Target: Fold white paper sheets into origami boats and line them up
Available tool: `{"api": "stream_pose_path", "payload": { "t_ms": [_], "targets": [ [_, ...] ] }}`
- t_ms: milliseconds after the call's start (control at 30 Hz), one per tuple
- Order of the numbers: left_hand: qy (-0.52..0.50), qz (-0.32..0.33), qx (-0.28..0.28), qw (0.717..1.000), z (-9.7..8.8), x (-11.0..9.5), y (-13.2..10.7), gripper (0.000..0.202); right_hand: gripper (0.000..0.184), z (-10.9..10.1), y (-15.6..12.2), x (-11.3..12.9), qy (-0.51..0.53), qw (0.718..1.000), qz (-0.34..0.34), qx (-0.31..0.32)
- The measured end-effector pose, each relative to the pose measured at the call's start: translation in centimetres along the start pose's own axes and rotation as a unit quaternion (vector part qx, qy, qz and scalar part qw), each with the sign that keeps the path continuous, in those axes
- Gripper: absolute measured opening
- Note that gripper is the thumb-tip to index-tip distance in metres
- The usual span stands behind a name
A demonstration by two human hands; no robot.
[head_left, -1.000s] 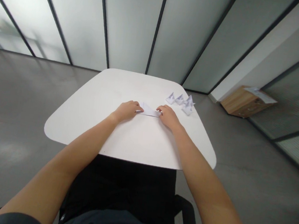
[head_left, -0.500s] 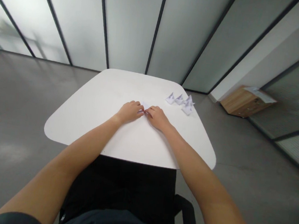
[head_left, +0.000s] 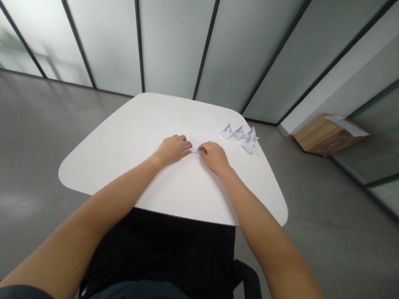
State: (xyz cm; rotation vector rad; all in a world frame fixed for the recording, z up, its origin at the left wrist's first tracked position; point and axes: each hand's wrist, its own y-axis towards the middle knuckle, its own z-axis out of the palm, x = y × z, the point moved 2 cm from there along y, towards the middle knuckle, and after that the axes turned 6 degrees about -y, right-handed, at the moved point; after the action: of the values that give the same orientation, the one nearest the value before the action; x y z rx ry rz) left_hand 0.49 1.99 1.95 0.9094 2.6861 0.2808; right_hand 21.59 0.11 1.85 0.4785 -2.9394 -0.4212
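Observation:
A small folded piece of white paper (head_left: 195,145) lies on the white table (head_left: 113,159), between my two hands. My left hand (head_left: 174,149) closes on its left end, with the thumb along the near edge and the fingers curled over it. At the right end, my right hand (head_left: 214,156) pinches the paper with thumb and fingertips. The fingers cover both ends of the sheet, so its full shape is hidden. Several folded paper boats (head_left: 238,133) stand grouped near the table's right edge, beyond my right hand.
A frosted glass partition (head_left: 175,37) rises behind the table. On the floor to the right is a wooden cabinet (head_left: 324,136) with a paper on top. A black chair armrest (head_left: 251,288) shows below the table's near edge.
My right hand has shifted slightly right, away from my left, and more of the folded paper now shows between them. The left hand has barely moved.

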Motion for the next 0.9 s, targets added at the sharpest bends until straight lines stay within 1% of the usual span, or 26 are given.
{"api": "stream_pose_path", "payload": {
  "t_ms": [133,267,333,467,600,700,800,900],
  "targets": [
    [0.015,0.016,0.001,1.0,0.0,0.0,0.0,0.035,0.029,-0.2,-0.4,-0.9,-0.014,0.997,0.07,-0.005],
    [0.03,0.029,-0.002,0.999,-0.1,-0.2,0.1,0.036,0.029,0.0,-0.5,-1.2,-0.015,0.995,0.098,-0.005],
    [0.036,0.029,-0.005,0.999,-0.2,-0.3,0.1,0.039,0.03,0.2,-0.4,-1.3,-0.007,0.993,0.119,-0.022],
    [0.044,0.02,-0.014,0.999,-0.4,-0.1,0.2,0.041,0.039,0.3,-0.2,-1.6,0.039,0.978,0.186,-0.082],
    [0.043,0.015,-0.033,0.998,-0.6,0.1,0.1,0.041,0.042,0.3,-0.1,-2.0,0.105,0.96,0.239,-0.098],
    [0.017,0.002,-0.054,0.998,-0.8,-0.2,0.1,0.041,0.051,0.5,-0.2,-2.0,0.142,0.955,0.244,-0.096],
    [-0.017,-0.007,-0.08,0.997,-1.1,-0.8,0.1,0.04,0.057,0.6,-0.1,-1.6,0.152,0.958,0.225,-0.088],
    [-0.046,0.006,-0.105,0.993,-1.2,-1.2,0.2,0.039,0.056,0.7,0.0,-0.7,0.137,0.969,0.196,-0.068]
  ]
}}
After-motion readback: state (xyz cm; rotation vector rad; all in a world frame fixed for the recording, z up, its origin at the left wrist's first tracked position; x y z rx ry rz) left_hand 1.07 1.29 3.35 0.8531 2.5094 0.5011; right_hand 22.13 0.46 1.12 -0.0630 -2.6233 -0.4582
